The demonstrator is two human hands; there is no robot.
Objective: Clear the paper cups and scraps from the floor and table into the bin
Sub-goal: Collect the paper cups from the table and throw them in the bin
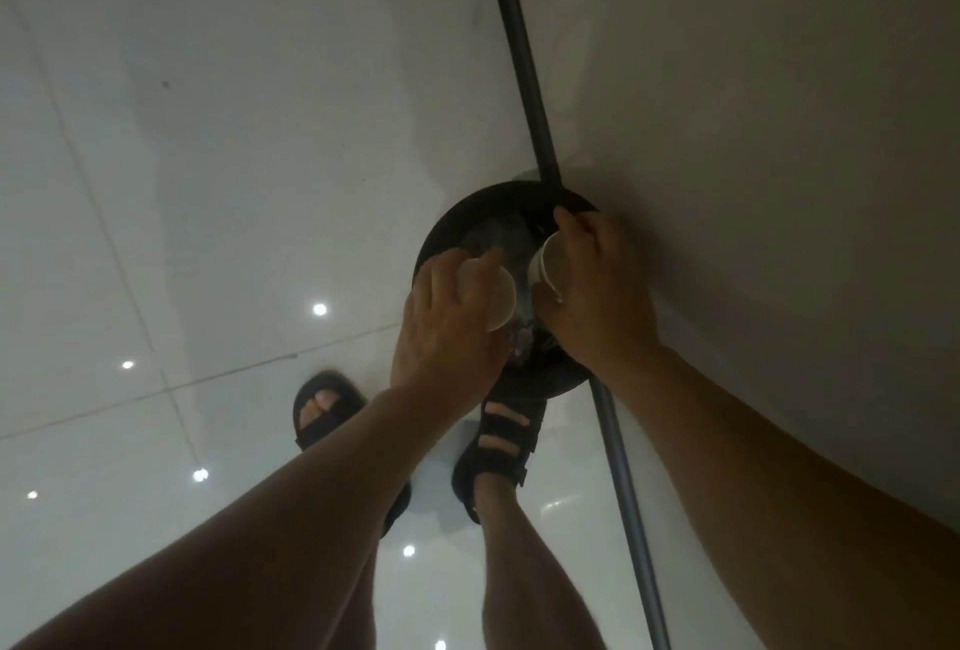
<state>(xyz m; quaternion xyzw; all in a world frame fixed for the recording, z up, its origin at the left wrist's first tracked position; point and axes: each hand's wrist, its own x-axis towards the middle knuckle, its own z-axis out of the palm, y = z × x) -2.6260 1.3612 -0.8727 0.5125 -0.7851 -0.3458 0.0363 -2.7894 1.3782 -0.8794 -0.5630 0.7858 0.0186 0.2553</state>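
I stood right over the bin (447, 234), a round black one set on the floor (208, 182) against the wall (753, 130), where the dark skirting strip (519, 52) ran behind it. My left hand (447, 322) had its fingers curled round the left cup (496, 298), and my right hand (597, 286) gripped the right cup (548, 267) the same way. Both cups hung directly above the bin's opening, so the drop lay straight down from either hand, with no reach sideways needed. Each cup was tipped onto its side, its long axis running roughly across, left to right, so that the two round ends faced each other just apart over the middle. My right hand sat a little farther in, its fingertips near the rim on the wall side; my left hand was over the near rim, closer to my sandals (498, 447). Something grey and crumpled lay inside the bin, though I could not tell what. As I judged it, loosening both grips would let the cups fall in.
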